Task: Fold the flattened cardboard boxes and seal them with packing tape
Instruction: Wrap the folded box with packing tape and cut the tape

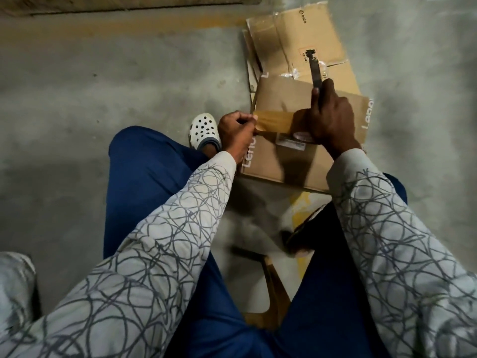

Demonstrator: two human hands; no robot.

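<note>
A folded brown cardboard box (289, 161) with white lettering rests on the concrete floor in front of my knees. A strip of brown packing tape (273, 121) runs across its top. My left hand (236, 133) pinches the tape's end at the box's left edge. My right hand (331, 120) presses down on the box top at the strip's other end and grips a dark utility knife (316, 71), blade pointing away from me. A glossy tape roll (302, 136) peeks out from under that hand.
Flattened cardboard boxes (304, 40) lie stacked on the floor just beyond the folded one. My foot in a white perforated clog (204, 130) sits left of the box. A wooden stool (271, 280) shows between my legs. Yellow floor paint (304, 210) lies near the box.
</note>
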